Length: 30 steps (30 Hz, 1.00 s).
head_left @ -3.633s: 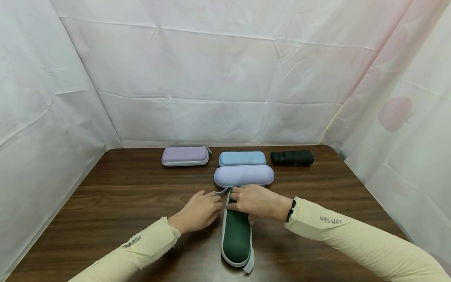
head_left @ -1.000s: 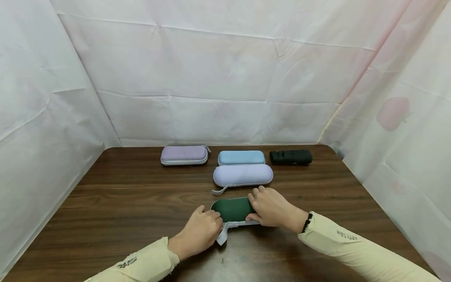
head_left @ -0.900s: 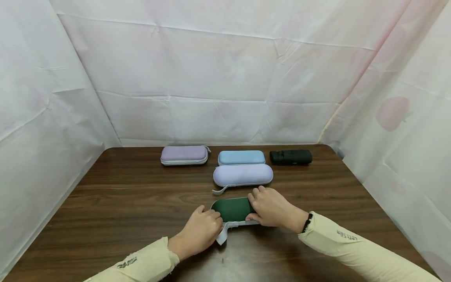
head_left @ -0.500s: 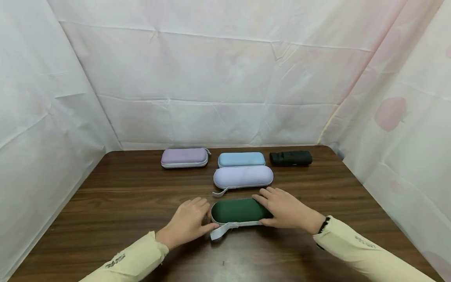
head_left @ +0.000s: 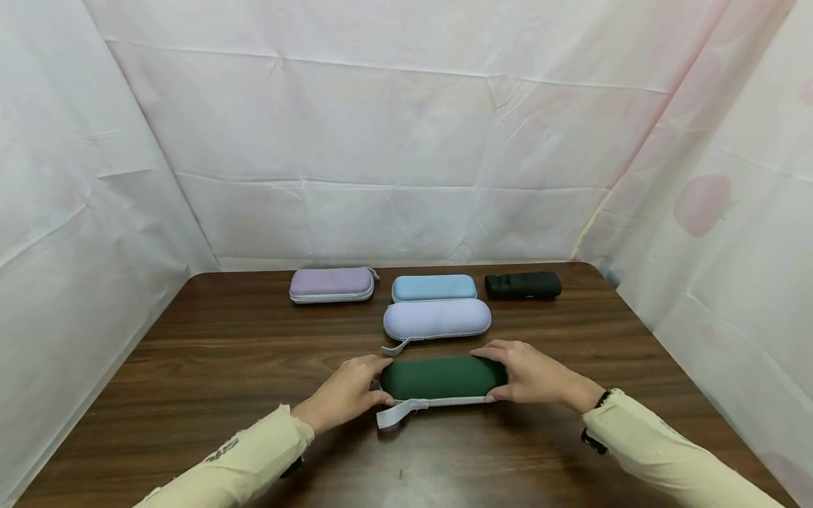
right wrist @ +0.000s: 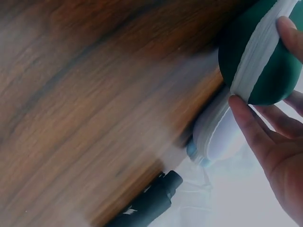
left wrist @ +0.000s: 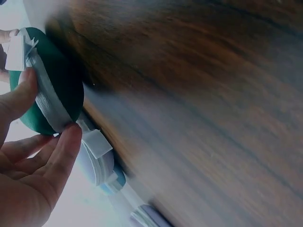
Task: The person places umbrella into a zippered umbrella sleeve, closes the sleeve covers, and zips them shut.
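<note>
A dark green zip case (head_left: pixel 438 377) with a pale grey zipper band lies crosswise at the front middle of the table in the head view. At its left end my left hand (head_left: pixel 346 394) holds it, thumb on the near side and fingers round the end. My right hand (head_left: pixel 536 375) grips the opposite end in the same way. A pale strap (head_left: pixel 394 414) sticks out from the near left edge. In the left wrist view my thumb presses by the zipper of the green case (left wrist: pixel 61 80). The right wrist view shows a thumb and fingertips touching its rounded end.
Just behind lies a lavender case (head_left: pixel 438 319) with a small strap, and a light blue case (head_left: pixel 435 286) right behind that. A purple case (head_left: pixel 332 281) stands at the back left, a black rolled item (head_left: pixel 523 285) at the back right. White curtains (head_left: pixel 381 127) surround the wooden table.
The green case has turned from pointing away from me to lying crosswise. My hands have moved from its zipper and top to its two ends, and the right hand has shifted right.
</note>
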Each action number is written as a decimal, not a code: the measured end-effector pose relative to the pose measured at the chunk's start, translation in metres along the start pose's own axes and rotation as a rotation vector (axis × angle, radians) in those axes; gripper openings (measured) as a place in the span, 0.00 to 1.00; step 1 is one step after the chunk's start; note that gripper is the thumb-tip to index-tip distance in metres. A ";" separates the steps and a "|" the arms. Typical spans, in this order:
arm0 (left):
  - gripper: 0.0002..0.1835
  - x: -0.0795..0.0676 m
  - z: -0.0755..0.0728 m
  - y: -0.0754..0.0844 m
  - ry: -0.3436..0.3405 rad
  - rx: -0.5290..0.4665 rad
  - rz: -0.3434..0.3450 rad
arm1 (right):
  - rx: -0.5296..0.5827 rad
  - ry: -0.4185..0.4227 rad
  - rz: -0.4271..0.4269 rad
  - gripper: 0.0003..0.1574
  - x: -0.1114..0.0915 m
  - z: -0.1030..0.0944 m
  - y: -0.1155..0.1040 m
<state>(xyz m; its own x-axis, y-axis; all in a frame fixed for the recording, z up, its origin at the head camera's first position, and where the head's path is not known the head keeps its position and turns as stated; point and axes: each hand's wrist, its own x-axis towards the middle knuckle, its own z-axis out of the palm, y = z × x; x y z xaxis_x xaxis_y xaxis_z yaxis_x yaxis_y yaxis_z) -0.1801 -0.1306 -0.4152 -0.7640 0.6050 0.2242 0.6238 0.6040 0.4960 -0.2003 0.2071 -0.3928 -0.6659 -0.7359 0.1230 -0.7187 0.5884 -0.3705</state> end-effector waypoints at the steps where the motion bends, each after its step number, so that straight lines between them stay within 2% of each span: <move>1: 0.31 0.000 0.000 0.000 0.001 -0.001 -0.001 | 0.000 0.009 -0.008 0.44 0.001 0.000 0.001; 10: 0.31 0.010 0.003 -0.008 0.039 0.004 0.010 | -0.004 0.044 -0.014 0.43 0.012 -0.003 0.013; 16: 0.30 0.021 0.002 -0.013 0.063 0.022 -0.014 | 0.013 0.057 -0.003 0.43 0.019 -0.003 0.022; 30: 0.32 0.038 -0.003 -0.019 0.029 0.037 -0.091 | -0.009 0.085 0.057 0.44 0.027 0.000 0.031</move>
<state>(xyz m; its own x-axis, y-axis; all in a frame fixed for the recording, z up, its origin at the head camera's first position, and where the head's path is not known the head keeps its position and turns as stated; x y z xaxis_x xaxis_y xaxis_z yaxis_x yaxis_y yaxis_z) -0.2219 -0.1204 -0.4136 -0.8217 0.5319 0.2045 0.5572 0.6746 0.4843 -0.2408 0.2055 -0.4014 -0.7200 -0.6703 0.1797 -0.6806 0.6316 -0.3712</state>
